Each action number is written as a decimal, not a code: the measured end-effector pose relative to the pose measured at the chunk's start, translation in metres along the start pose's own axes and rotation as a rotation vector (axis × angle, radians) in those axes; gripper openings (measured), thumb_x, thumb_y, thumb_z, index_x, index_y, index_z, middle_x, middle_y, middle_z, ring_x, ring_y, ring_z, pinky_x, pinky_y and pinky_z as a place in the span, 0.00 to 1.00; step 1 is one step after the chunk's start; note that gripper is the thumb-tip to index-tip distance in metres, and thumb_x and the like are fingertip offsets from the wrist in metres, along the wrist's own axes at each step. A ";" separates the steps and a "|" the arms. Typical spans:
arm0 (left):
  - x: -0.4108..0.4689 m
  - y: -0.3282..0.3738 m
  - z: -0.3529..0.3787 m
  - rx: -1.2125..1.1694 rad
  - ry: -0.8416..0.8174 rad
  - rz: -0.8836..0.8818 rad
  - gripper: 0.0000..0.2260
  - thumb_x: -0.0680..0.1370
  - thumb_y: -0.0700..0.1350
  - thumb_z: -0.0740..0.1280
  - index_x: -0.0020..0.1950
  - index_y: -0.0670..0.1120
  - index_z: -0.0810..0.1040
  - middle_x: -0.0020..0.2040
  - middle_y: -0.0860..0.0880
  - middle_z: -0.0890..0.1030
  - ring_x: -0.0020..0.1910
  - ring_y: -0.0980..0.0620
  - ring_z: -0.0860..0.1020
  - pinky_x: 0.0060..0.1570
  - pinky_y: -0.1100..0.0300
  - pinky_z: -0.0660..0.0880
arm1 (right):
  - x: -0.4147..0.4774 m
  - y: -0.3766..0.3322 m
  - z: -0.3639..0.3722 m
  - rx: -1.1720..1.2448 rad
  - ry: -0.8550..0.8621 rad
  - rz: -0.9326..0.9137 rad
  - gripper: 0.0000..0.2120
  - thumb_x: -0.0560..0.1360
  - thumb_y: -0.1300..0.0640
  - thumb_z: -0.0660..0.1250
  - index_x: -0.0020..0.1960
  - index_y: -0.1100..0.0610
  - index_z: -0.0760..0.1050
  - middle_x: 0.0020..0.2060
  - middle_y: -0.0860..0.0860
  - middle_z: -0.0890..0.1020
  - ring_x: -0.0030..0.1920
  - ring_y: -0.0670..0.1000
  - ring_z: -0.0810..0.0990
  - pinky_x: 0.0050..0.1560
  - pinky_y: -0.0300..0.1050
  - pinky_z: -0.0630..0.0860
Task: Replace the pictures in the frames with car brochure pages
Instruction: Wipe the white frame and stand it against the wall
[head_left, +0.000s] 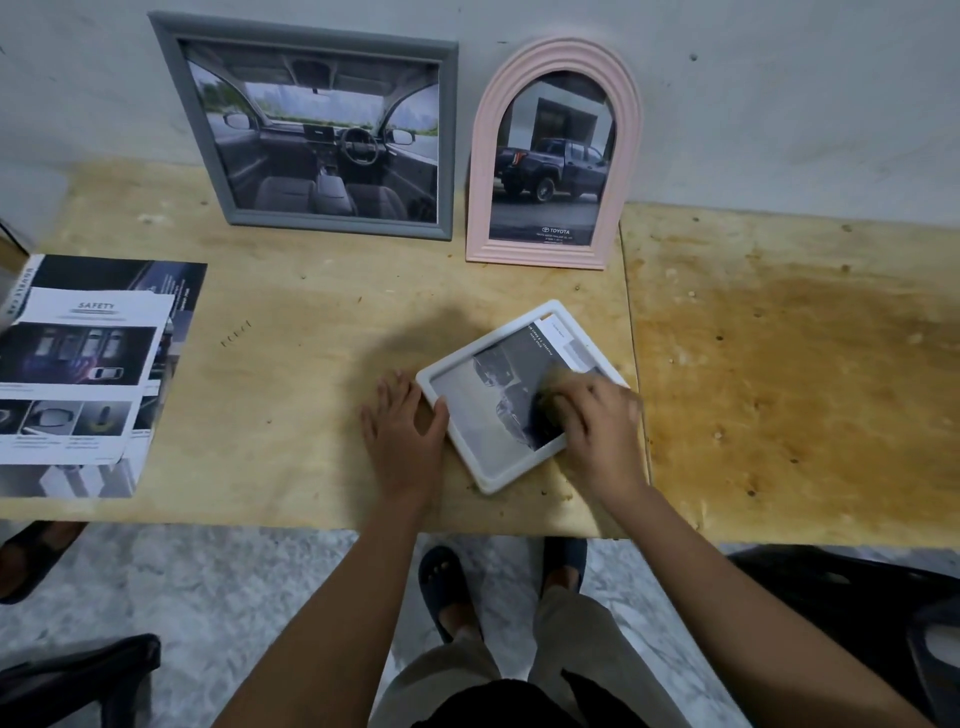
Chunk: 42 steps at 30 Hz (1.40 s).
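A white rectangular frame (488, 470) lies flat on the plywood table (291, 332), turned at an angle, with a car brochure page (498, 384) inside it. My left hand (402, 431) rests at the frame's left edge, thumb on the rim. My right hand (595, 415) presses its fingers down on the page at the frame's right side; the hand is blurred. A grey frame (324, 130) with a car-interior page and a pink arched frame (556, 156) with a pickup-truck page lean against the wall.
Loose brochure pages (88, 374) are stacked at the table's left end. The table's right half (805, 364) is stained darker. Below the front edge are my feet in dark sandals (447, 587) and a dark chair (857, 597) at the right.
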<state>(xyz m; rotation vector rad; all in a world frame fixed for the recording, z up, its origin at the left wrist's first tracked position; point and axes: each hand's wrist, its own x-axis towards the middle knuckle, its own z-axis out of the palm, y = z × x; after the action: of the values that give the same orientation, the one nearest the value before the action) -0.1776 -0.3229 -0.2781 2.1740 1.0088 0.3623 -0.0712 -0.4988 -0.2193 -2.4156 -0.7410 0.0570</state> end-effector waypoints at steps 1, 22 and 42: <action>0.000 0.000 -0.001 -0.025 -0.003 -0.002 0.21 0.79 0.52 0.63 0.70 0.47 0.70 0.74 0.51 0.63 0.76 0.53 0.53 0.74 0.52 0.42 | -0.005 -0.012 0.007 0.006 -0.042 -0.080 0.12 0.75 0.53 0.57 0.48 0.52 0.80 0.45 0.50 0.80 0.48 0.55 0.78 0.46 0.52 0.71; 0.006 -0.001 -0.009 -0.044 -0.043 -0.031 0.20 0.77 0.52 0.65 0.67 0.46 0.73 0.73 0.51 0.65 0.75 0.54 0.54 0.73 0.53 0.44 | -0.063 0.001 0.036 -0.375 -0.021 -0.597 0.14 0.69 0.62 0.59 0.48 0.53 0.80 0.46 0.49 0.81 0.45 0.53 0.76 0.39 0.46 0.64; -0.023 0.006 0.012 0.158 -0.030 0.018 0.39 0.74 0.65 0.46 0.75 0.39 0.55 0.76 0.43 0.56 0.76 0.49 0.51 0.73 0.55 0.45 | 0.007 0.029 0.001 -0.169 0.012 0.221 0.18 0.80 0.52 0.56 0.68 0.56 0.70 0.67 0.52 0.71 0.69 0.52 0.66 0.68 0.52 0.63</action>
<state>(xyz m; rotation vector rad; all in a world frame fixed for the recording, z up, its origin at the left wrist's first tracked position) -0.1831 -0.3485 -0.2818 2.3236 1.0328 0.2656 -0.0512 -0.5140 -0.2355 -2.6485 -0.4873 0.0706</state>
